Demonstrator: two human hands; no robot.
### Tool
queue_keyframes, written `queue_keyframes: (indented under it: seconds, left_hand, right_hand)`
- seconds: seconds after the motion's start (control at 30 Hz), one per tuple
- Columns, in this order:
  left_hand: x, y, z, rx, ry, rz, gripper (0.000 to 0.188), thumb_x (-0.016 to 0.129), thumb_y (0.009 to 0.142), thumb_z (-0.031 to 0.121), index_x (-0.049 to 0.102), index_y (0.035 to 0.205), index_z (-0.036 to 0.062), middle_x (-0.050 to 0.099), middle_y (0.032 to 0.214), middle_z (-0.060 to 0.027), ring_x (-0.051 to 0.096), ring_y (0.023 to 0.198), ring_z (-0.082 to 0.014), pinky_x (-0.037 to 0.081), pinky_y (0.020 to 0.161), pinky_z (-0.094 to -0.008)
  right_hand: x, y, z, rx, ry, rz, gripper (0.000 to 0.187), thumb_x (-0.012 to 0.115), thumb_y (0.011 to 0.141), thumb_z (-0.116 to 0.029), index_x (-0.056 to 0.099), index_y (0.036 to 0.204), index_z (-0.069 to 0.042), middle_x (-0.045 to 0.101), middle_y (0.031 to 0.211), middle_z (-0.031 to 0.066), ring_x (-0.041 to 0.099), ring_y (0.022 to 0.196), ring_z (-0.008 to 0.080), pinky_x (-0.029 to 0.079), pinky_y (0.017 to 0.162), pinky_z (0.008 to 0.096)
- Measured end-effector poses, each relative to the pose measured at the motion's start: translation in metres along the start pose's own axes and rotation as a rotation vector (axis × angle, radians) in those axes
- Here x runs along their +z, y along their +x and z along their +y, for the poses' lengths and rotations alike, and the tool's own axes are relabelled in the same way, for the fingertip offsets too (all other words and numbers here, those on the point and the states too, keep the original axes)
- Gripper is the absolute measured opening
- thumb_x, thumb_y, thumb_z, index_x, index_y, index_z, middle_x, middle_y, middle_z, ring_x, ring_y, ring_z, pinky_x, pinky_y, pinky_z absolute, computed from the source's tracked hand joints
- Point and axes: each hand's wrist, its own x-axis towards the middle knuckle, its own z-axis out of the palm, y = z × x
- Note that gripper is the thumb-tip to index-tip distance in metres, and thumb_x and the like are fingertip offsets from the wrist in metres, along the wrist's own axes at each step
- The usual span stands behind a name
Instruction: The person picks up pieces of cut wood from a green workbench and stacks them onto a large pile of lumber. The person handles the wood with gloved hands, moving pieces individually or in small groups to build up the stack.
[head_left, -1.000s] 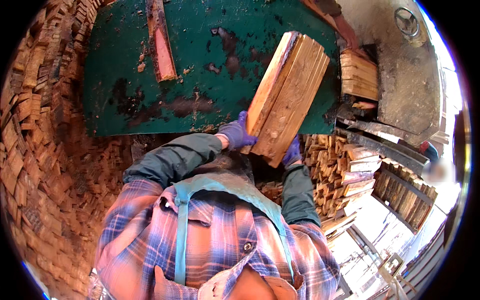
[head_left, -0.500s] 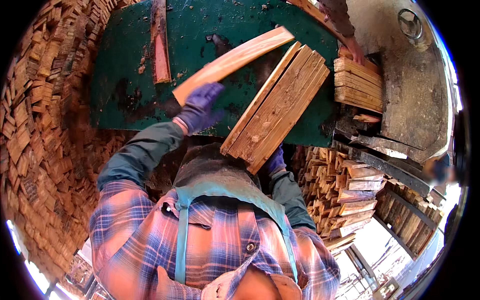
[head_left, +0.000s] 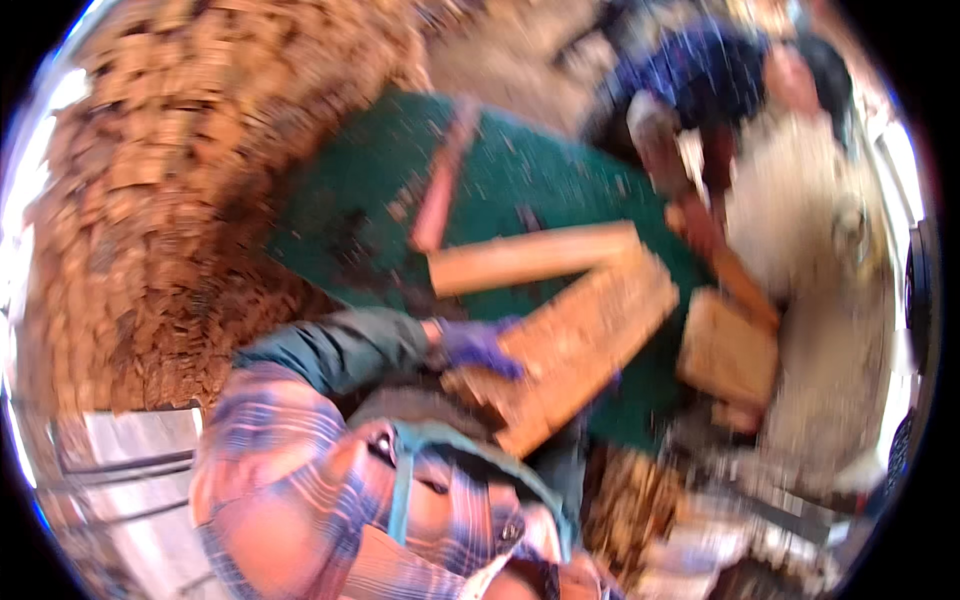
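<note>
At the near edge of the green worktop [head_left: 365, 235], the purple-gloved left hand [head_left: 482, 346] was laid on the left side of a slanted stack of boards [head_left: 595, 335], its fingers partly extended over the upper face; whether a firm grip was taken could not be told through the blur. The right hand [head_left: 613, 380] was almost wholly hidden by the stack, so its closure could not be told. The stack's lower end was projected past the near edge. Beyond it, a loose board [head_left: 535, 258] was seen lying flat, its right end just beside the stack. By the right edge, a shorter wood stack [head_left: 728, 345] was placed. Toward the far left corner, a reddish strip [head_left: 445, 180] was left lying. A co-worker [head_left: 700, 75] was seen past the far edge.
</note>
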Motion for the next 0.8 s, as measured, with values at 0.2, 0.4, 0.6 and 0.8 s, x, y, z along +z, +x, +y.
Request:
queue_keyframes:
  seconds: [0.2,0.4,0.6,0.8]
  left_hand:
    - [-0.048,-0.044,-0.018,0.338,0.312,0.397,0.100,0.081,0.081,0.031,0.020,0.153,0.0008,0.051,0.139,-0.0136,0.048,0.124,-0.0145,0.041,0.106,-0.0344]
    - [-0.102,-0.190,0.039,1.001,0.051,0.386,0.096,0.078,0.083,0.007,0.014,0.154,0.0031,0.047,0.142,-0.0130,0.056,0.116,-0.0167,0.048,0.099,-0.0322]
    - [-0.173,-0.362,0.231,1.276,0.070,0.488,0.060,0.061,0.094,0.009,0.032,0.147,0.0039,0.049,0.140,-0.0134,0.055,0.123,-0.0237,0.052,0.098,-0.0388]
    - [-0.252,-0.453,0.360,1.455,-0.022,0.617,0.079,0.057,0.096,0.047,0.018,0.156,0.0148,0.041,0.148,-0.0168,0.057,0.114,-0.0330,0.054,0.093,-0.0478]
  right_hand:
    - [0.075,0.064,0.060,-0.081,-0.309,-0.030,0.062,0.047,0.100,-0.042,0.030,0.149,-0.007,0.039,0.147,0.0125,0.044,0.130,0.0317,0.036,0.110,0.0472]
    - [0.292,0.124,0.132,-0.172,-0.618,-0.524,0.060,0.046,0.101,-0.043,0.035,0.147,-0.007,0.045,0.143,0.0119,0.049,0.126,0.0291,0.041,0.107,0.0460]
    - [0.678,0.239,0.214,-0.570,-1.114,-1.253,0.050,0.050,0.100,-0.038,0.050,0.137,-0.004,0.061,0.127,0.0113,0.060,0.114,0.0243,0.048,0.100,0.0394]
    - [0.776,0.217,0.286,-0.589,-1.100,-1.148,0.058,0.043,0.103,-0.041,0.040,0.144,0.001,0.051,0.140,0.0169,0.056,0.121,0.0299,0.050,0.099,0.0390]
